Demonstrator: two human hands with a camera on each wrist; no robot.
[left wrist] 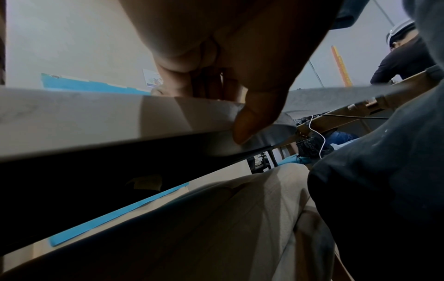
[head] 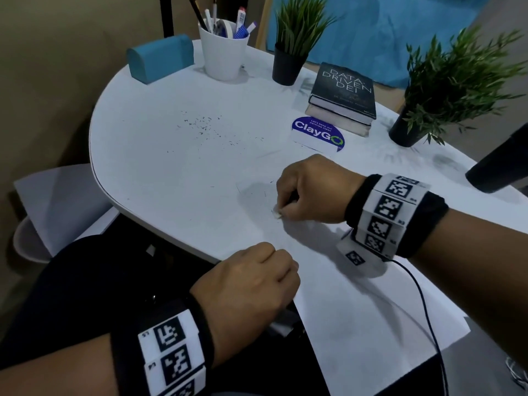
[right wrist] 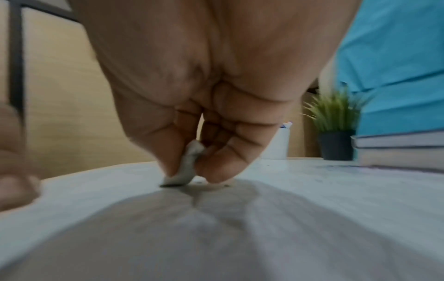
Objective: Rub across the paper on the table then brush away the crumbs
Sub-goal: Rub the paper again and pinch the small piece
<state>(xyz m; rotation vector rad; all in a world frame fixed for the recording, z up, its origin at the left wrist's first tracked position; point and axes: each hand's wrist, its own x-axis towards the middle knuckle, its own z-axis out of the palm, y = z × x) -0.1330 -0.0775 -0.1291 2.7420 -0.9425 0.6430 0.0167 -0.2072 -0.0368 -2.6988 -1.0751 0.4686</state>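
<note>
From the head view, a white cup (head: 224,57) on the table (head: 160,167) holds pens, a pencil and a roll of tape. Two dark pots (head: 286,65) hold green plants. The white paper (head: 337,304) lies at the table's near edge, with dark crumbs (head: 204,125) scattered further off. The right hand (head: 311,190) pinches a small white eraser (head: 277,214) down on the paper. The left hand (head: 251,284) rests curled on the paper's edge.

The left wrist view shows the thumb (left wrist: 254,121) pressing the paper's edge.

The right wrist view shows the eraser (right wrist: 186,167), grey and bent, squeezed between thumb and fingertip.
</note>
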